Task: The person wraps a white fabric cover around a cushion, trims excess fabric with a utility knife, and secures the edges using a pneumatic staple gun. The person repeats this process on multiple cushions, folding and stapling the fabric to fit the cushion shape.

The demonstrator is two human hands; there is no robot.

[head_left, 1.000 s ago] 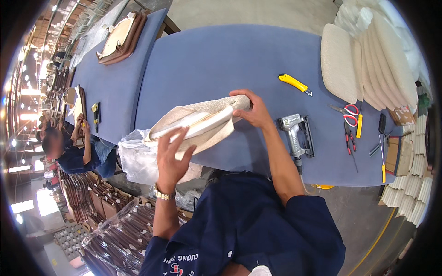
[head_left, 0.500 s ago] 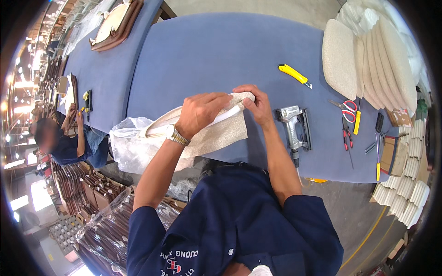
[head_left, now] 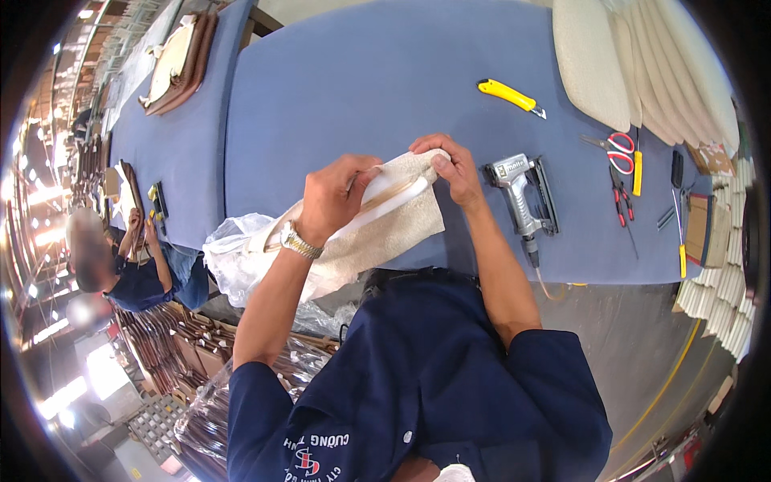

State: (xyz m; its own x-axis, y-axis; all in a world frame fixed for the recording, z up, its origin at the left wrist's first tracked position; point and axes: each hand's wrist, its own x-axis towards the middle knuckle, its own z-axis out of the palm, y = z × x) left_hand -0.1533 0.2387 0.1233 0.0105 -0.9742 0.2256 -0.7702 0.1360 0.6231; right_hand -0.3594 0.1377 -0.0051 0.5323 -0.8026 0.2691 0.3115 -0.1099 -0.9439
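head view, centre of the frame: showed both hands closed on a cream seat pad wrapped in loose cream fabric, held above the near edge of the blue table. left hand, wearing a wristwatch, lay curled over the pad's middle, fingers pressed down onto the fabric. right hand pinched the pad's upper right corner between thumb and fingertips. pale wooden rim of the pad peeked out between the two hands. clear plastic wrap hung off the pad's lower left end, past the table edge.

right of centre: lay a grey pneumatic stapler on its side, just beside the right wrist, hose trailing off the near edge. further toward the upper right: sat a yellow utility knife, red-handled scissors and a stack of cream cushions. far left edge: another person bent over work at a neighbouring table.

judged as risks: could slip or bunch under the left palm if the fabric were not held taut, leaving a wrinkle at the corner; could knock the stapler with the right forearm, lying so close; could snag the dangling plastic on the table edge and drag the pad off line.

compared with a second ago: left hand had moved from the pad's lower left end up onto its middle, close to the right hand; right hand kept its corner.
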